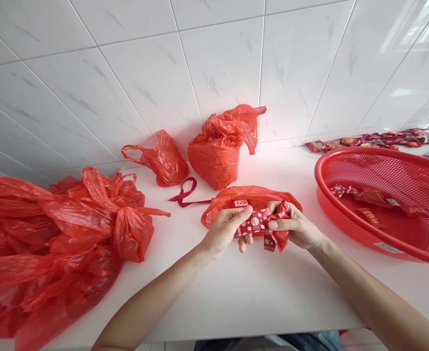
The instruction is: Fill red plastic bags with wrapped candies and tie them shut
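Observation:
My left hand and my right hand meet over the white counter, both pinched on a bunch of small red wrapped candies with white patterns. The left thumb presses on one end of a wrapper. The right fingers clasp several crumpled red wrappers. Just behind the hands lies a flat open red plastic bag with a small red packet in it.
A red mesh basket with a few candies stands at the right. Tied red bags pile up at the left, two more red bags stand against the tiled wall, a dark red ribbon lies between, and loose candies line the far right.

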Demonstrator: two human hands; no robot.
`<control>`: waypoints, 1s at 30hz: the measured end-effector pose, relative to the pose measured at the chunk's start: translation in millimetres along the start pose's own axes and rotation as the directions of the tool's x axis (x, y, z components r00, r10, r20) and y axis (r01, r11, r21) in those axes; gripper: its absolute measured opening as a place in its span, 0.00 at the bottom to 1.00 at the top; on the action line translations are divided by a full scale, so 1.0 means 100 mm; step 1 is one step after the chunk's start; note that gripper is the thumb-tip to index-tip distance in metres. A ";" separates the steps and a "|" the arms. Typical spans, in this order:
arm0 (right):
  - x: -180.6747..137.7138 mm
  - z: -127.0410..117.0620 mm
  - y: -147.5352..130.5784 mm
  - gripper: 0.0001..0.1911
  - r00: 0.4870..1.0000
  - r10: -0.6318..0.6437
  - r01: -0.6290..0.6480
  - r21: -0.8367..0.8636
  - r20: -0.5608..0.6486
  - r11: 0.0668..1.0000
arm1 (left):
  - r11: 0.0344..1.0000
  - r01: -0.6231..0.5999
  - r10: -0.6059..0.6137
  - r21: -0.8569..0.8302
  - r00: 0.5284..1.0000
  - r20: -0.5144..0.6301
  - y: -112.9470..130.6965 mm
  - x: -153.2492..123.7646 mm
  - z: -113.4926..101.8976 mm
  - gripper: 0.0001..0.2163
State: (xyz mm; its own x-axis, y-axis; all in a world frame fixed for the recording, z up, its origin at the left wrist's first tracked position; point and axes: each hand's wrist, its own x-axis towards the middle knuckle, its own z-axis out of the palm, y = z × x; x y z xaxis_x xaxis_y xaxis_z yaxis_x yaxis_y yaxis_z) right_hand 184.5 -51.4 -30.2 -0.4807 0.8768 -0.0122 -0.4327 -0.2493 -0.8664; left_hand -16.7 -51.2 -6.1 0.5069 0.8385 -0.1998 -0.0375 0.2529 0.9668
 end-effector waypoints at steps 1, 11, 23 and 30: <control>0.00 0.00 0.00 0.14 1.000 -0.003 0.003 0.000 0.001 1.000 | 1.000 0.003 -0.003 0.000 1.000 0.000 0.00 0.00 0.00 0.25; -0.01 0.00 0.01 0.15 1.000 -0.008 0.010 -0.079 0.028 0.997 | 0.990 -0.062 0.066 0.129 0.997 -0.028 0.03 -0.04 0.03 0.21; -0.01 0.00 0.03 0.10 0.990 -0.129 0.135 -0.138 0.056 0.981 | 0.987 -0.134 0.139 0.090 0.989 -0.051 0.02 -0.05 0.04 0.15; -0.01 0.00 0.03 0.10 0.990 -0.134 0.138 -0.148 0.033 0.979 | 0.986 -0.156 0.158 0.062 0.987 -0.029 0.01 -0.03 0.04 0.14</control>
State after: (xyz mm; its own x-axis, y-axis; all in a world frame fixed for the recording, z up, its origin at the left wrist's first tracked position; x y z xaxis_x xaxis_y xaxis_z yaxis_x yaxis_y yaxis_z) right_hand 183.5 -52.8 -32.2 -0.4429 0.8885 0.1204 -0.3770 -0.0627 -0.9241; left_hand -14.6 -55.8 -4.3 0.4691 0.8817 -0.0494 -0.0625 0.0890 0.9941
